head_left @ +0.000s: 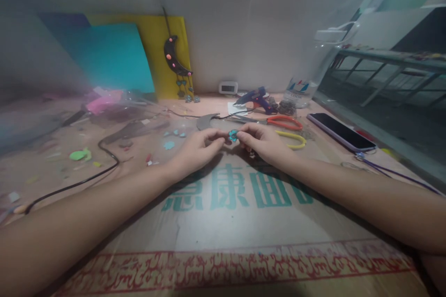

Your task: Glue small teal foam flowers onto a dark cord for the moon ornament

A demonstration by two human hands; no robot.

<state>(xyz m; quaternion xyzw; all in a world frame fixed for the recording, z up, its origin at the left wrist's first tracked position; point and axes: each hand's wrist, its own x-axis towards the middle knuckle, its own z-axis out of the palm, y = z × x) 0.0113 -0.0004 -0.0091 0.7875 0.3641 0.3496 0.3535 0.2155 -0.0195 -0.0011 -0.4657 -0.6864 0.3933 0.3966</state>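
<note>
The right hand (pixel 259 143) pinches a small teal flower (pixel 233 135) between thumb and forefinger, and the left hand (pixel 204 148) meets it from the other side, its fingertips at the petals' edge; whether these also grip cannot be told. The flower sits in the gap between the two hands, above the worktop (pixel 216 227). Just left of the left hand lies a pale blue flower (pixel 169 145), with little blue pieces (pixel 176 133) beyond it; farther left is a green scrap (pixel 80 154). A grey crescent (pixel 206 122) rests just beyond the left hand's fingers. Past the right hand are red handles (pixel 285 123), and a yellow handle (pixel 294 140) shows partly behind that hand. Farther beyond the hands lies a glue gun (pixel 256 99), and well to the right of them a phone (pixel 339 131). A dark moon ornament (pixel 171 58) hangs beyond the left hand, in front of a yellow sheet (pixel 158 51).
</note>
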